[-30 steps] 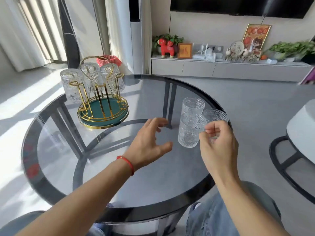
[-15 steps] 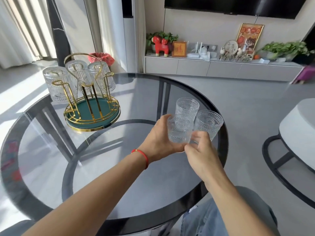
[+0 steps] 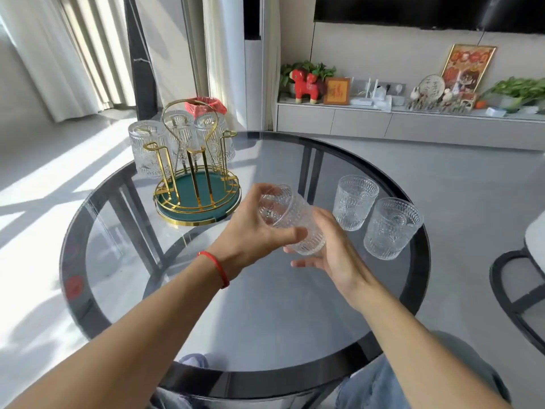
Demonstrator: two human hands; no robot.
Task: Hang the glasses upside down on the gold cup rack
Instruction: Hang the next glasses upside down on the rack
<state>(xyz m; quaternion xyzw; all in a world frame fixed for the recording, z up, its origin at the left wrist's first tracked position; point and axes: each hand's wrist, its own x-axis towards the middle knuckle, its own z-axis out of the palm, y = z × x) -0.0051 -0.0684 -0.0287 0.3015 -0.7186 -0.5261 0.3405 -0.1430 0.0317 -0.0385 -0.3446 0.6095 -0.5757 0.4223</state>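
My left hand grips a clear embossed glass, lifted off the table and tilted on its side with its base toward the rack. My right hand is open, palm under the glass's rim end, fingers loosely spread. Two more embossed glasses stand upright on the table to the right. The gold cup rack with a green tray base stands at the table's far left. Three glasses hang upside down on its rear prongs; the front prongs are bare.
The round dark glass table has a black rim. A black-framed chair stands at the right edge. Behind are a low cabinet with ornaments and plants, and a red-lined bin past the rack.
My left hand closed on the nearest glass, lifted it and tipped it sideways toward the left. My right hand let go and opened beneath it. The view shifted.
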